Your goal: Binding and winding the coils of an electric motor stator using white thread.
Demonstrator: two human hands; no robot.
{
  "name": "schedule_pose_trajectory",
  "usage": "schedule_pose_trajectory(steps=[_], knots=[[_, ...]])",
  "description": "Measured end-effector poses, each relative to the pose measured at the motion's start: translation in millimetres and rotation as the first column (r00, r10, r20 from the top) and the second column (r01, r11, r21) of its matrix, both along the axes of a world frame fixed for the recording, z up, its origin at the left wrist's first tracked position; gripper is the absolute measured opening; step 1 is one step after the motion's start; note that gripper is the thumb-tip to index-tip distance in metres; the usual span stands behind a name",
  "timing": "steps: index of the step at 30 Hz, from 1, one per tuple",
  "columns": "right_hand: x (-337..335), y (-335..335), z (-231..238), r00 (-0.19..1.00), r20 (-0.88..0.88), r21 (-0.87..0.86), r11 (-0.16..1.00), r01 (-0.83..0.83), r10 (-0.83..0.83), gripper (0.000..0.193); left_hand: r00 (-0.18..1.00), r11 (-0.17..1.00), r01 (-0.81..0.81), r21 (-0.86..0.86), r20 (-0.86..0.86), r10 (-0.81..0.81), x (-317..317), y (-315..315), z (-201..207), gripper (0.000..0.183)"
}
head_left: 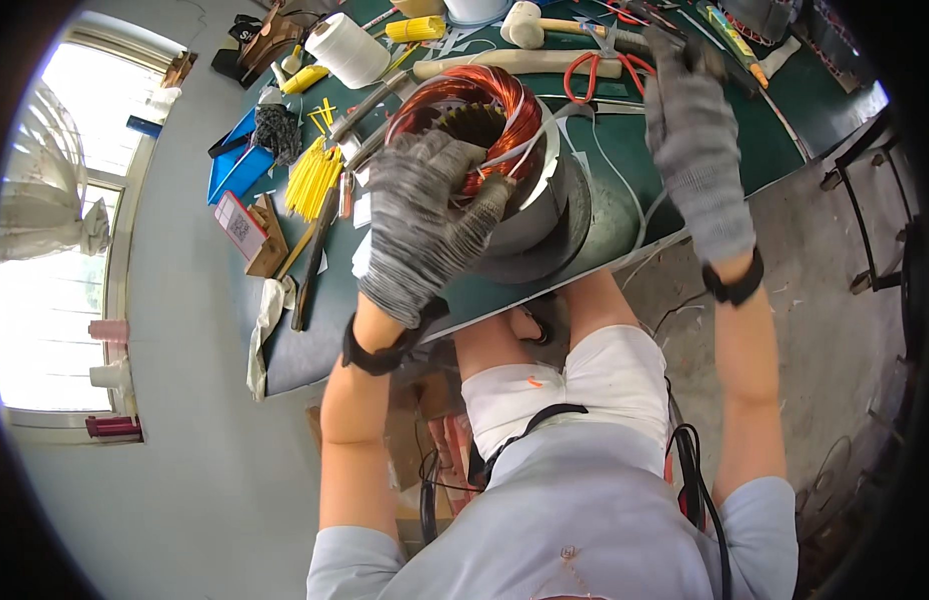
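Observation:
A motor stator (530,225) with a grey cylindrical shell stands near the table's front edge. Its copper winding (515,105) rises above the shell, with white leads across it. My left hand (415,210), in a grey knitted glove, grips the near left side of the winding, thumb and fingers on either side; what lies under the palm is hidden. My right hand (697,160), gloved too, reaches over the right of the table, close to red-handled scissors (593,78). Its fingers are blurred beside a dark object, and I cannot make out whether they hold it.
Left of the stator lie yellow strips (313,180), a blue tray (240,165) and a dark rod (317,255). Behind it are a white thread spool (350,50), a wooden bar (515,64) and a pale mallet (524,25). A black metal rack (865,220) stands at the right.

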State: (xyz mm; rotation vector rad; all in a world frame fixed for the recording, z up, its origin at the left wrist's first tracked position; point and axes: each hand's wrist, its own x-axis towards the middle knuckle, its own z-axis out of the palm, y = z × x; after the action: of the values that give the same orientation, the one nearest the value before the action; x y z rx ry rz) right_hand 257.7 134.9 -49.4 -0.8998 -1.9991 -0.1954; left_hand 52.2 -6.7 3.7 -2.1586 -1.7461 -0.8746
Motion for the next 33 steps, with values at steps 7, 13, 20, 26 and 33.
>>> schedule_pose_trajectory(steps=[7, 13, 20, 26, 33], knots=[[-21, -95, -2, 0.907, -0.228, -0.366, 0.833, -0.416, 0.353, 0.047, 0.994, 0.914, -0.053, -0.402, 0.071, 0.089, -3, 8, 20, 0.038], [-73, -93, -11, 0.820, -0.408, -0.039, 0.889, -0.456, 0.403, 0.049, 0.968, 0.930, 0.121, -0.346, -0.165, -0.188, -21, 16, 24, 0.047], [30, -118, -68, 0.461, -0.886, -0.374, -0.644, -0.668, 0.036, 0.039, 0.878, 0.950, -0.302, -0.076, -0.410, 0.246, -6, 5, 12, 0.092], [-52, -16, 66, 0.664, -0.299, -0.397, 0.544, -0.739, 0.685, 0.040, 0.893, 0.960, -0.279, 0.003, -0.367, 0.260, 4, 6, 12, 0.102], [-72, 8, 43, 0.649, -0.048, -0.274, 0.615, -0.739, 0.759, 0.036, 0.941, 0.972, -0.167, 0.165, -0.268, 0.207, -2, -1, 6, 0.081]])
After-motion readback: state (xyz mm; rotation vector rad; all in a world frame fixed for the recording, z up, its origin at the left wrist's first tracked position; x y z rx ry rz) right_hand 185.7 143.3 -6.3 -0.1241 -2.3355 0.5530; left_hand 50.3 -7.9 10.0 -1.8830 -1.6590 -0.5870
